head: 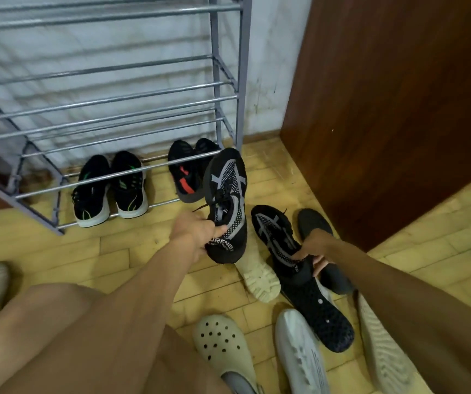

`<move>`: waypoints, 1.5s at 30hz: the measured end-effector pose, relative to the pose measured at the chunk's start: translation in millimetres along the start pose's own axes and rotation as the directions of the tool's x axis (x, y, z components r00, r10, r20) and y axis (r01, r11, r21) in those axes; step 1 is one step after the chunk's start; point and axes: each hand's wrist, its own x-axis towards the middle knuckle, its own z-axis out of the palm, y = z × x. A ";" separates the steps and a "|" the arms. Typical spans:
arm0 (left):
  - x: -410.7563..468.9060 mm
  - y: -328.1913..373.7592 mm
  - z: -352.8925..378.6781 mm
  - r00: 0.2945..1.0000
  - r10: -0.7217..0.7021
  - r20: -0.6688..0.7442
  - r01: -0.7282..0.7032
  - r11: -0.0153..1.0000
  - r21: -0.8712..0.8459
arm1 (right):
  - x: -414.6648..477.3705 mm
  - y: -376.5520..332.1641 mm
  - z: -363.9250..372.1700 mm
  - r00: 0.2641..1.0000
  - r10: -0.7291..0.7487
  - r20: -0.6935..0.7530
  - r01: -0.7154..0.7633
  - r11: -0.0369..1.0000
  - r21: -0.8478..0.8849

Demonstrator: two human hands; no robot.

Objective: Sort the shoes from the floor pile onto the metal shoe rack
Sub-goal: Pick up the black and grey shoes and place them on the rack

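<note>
My left hand (197, 233) grips the heel of a black sneaker with grey straps (226, 191), lifted with its toe pointing toward the metal shoe rack (230, 81). My right hand (315, 250) holds the heel of the matching black sneaker (274, 231), which lies on the floor pile. On the rack's bottom bars stand a black-and-green pair (109, 186) and a black-and-red pair (186, 169). The upper tiers hold no shoes in the part I can see.
The floor pile holds a white perforated clog (223, 341), a white shoe (299, 356), a cream lug-soled shoe (261, 277), a black perforated shoe (319, 317) and a plain black shoe (314, 223). A brown wooden door (399, 109) stands at the right. My bare knee fills the lower left.
</note>
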 end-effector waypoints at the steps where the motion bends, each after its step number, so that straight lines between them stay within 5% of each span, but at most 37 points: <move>1: -4.9 -1.1 0.1 1.000 -0.003 -0.007 0.002 0.999 -0.033 | -6.8 -0.1 -4.1 1.000 -0.026 -0.012 0.027 0.999 0.030; 10: -18.6 14.9 -26.0 0.993 -0.068 -0.099 0.041 0.965 -0.259 | -57.0 -58.7 -20.6 0.935 -0.355 -0.022 0.351 0.911 0.217; 15: 12.6 37.9 -47.8 0.983 -0.040 -0.181 -0.006 0.970 -0.244 | -50.8 -109.8 -13.3 0.905 -0.420 -0.073 0.421 0.857 0.296; 30: 165.3 104.0 -92.5 0.924 0.055 -0.379 -0.132 0.975 -0.180 | 62.5 -290.4 5.0 0.877 -0.387 -0.286 0.475 0.790 0.388; 40: 219.8 115.7 -78.7 0.901 0.171 -0.398 -0.203 0.978 -0.038 | 102.4 -308.0 6.4 0.819 -0.397 -0.415 0.496 0.853 0.163; 45: 208.0 110.8 -83.3 0.941 0.190 -0.279 -0.226 0.969 -0.102 | 95.3 -301.9 8.3 0.809 -0.445 -0.384 0.522 0.844 0.122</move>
